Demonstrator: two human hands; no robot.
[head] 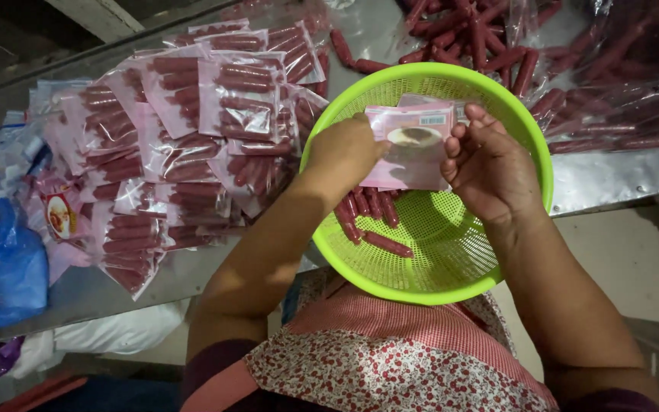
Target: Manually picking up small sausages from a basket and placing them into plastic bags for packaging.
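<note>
Both hands grasp pink sausage pouch over green basket: left hand pinches left edge, right hand right edge; keep mouth spread, loose sausages just below hands

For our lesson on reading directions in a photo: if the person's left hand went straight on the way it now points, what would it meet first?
The left hand points right, across the green basket. It already touches the pink pouch, so that comes first; beyond it is the right hand. Depth is hard to judge.
</note>
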